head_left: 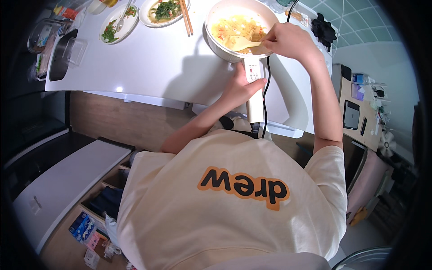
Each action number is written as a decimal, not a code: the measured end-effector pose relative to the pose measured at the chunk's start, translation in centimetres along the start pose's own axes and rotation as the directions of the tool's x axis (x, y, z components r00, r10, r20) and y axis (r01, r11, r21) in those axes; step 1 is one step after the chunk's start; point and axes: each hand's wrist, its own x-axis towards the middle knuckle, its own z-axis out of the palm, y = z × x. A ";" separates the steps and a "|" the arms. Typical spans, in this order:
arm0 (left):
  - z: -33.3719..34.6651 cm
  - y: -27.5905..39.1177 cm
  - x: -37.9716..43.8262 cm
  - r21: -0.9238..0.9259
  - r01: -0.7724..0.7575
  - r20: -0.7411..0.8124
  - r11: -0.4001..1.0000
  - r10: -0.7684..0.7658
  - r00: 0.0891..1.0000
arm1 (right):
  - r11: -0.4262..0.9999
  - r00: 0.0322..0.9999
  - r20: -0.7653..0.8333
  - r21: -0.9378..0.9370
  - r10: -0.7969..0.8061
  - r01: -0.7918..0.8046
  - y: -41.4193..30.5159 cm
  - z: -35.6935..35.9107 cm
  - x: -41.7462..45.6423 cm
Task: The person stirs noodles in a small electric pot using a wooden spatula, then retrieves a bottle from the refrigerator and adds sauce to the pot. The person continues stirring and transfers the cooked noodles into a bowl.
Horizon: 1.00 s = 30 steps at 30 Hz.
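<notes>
My left hand grips the white handle of an electric cooking pot, its thumb lying across the handle below the control buttons. In my right hand, over the pot's right rim, is a pale spatula. The spatula's broad end rests in yellowish food strips with red bits, inside the pot. Its grip end is hidden by my fingers. From the end of the handle a black power cord runs up past the pot's right side.
The pot stands on a white countertop. Left of it are wooden chopsticks, a plate of greens and a plate with a spoon. Farther left, a clear plastic container sits beside the sink. A black cloth item lies at the right.
</notes>
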 end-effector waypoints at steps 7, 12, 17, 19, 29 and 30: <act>0.0 0.5 -0.1 -0.007 0.022 0.020 1.000 -0.022 1.000 | 0.997 0.997 0.057 -0.066 0.047 -0.043 2.0 -1.5 0.3; 0.2 1.2 -0.3 -0.032 0.054 0.020 0.998 -0.054 0.998 | 0.994 0.997 0.048 -0.093 0.057 -0.052 1.9 -2.7 0.5; -0.3 -0.2 0.1 0.058 0.027 -0.006 0.998 -0.027 1.000 | 0.981 0.994 0.056 -0.179 0.089 -0.077 1.6 -4.0 0.8; -0.4 -1.0 0.2 0.061 0.016 -0.012 0.998 -0.015 1.000 | 0.981 0.992 0.003 -0.149 0.125 -0.123 2.4 -4.0 1.1; -0.1 0.5 0.0 -0.008 0.076 0.021 0.997 -0.076 0.997 | 0.929 0.976 -0.132 -0.307 0.174 -0.208 2.1 -2.5 1.8; 0.0 0.7 -0.1 -0.010 0.085 0.026 0.996 -0.085 0.996 | 0.936 0.975 -0.117 -0.279 0.191 -0.217 2.5 -2.2 1.9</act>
